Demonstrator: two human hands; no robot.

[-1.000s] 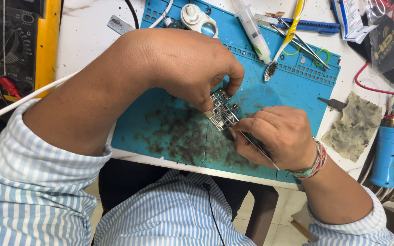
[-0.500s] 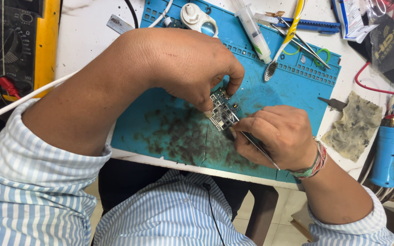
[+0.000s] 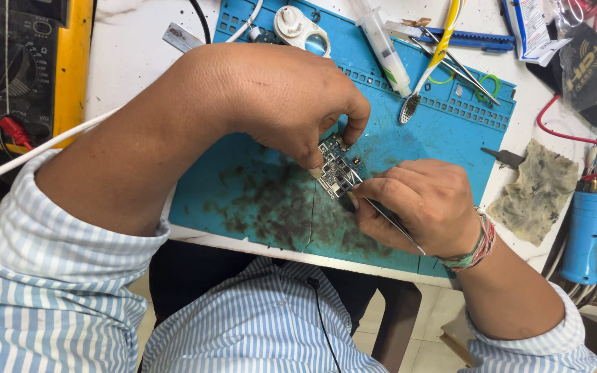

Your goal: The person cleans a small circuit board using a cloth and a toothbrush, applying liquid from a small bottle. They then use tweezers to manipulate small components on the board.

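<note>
A white tabletop (image 3: 133, 62) carries a soot-stained blue mat (image 3: 450, 131). Your left hand (image 3: 278, 103) pinches the circuit board (image 3: 336, 169) by its edges; your right hand's (image 3: 419, 204) grip is clamped on tweezers (image 3: 388, 220), tips touching the board. Work looks midway, nothing lifted off yet.

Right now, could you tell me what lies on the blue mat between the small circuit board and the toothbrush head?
In the head view, only bare blue mat lies between the circuit board and the toothbrush head; the left hand's fingertip borders that stretch.
</note>
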